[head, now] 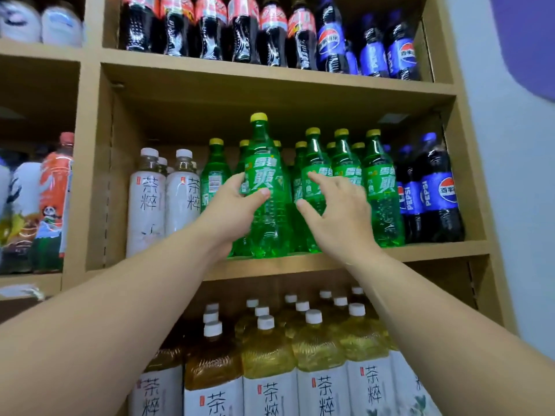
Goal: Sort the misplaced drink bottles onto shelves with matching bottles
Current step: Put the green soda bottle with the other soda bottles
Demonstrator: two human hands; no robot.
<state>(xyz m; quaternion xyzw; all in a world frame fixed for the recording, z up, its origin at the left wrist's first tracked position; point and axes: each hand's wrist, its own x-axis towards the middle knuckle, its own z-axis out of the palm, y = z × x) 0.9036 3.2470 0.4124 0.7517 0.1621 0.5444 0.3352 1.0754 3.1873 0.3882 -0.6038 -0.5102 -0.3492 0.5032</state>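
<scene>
The left hand [231, 205] grips a green Sprite bottle [267, 187]; the right hand [339, 211] hovers, fingers spread. The bottle should settle upright beside the other Sprite bottles [381, 181].

Both my bare forearms reach up from the lower corners of the frame toward its centre. My left hand [229, 208] curls round a green bottle [264, 163], thumb laid across the front, fingertips showing at its left side. My right hand [339, 211], just right of centre, is spread loose, with the index finger stretched up and left and the thumb out below it, gripping nothing.
</scene>
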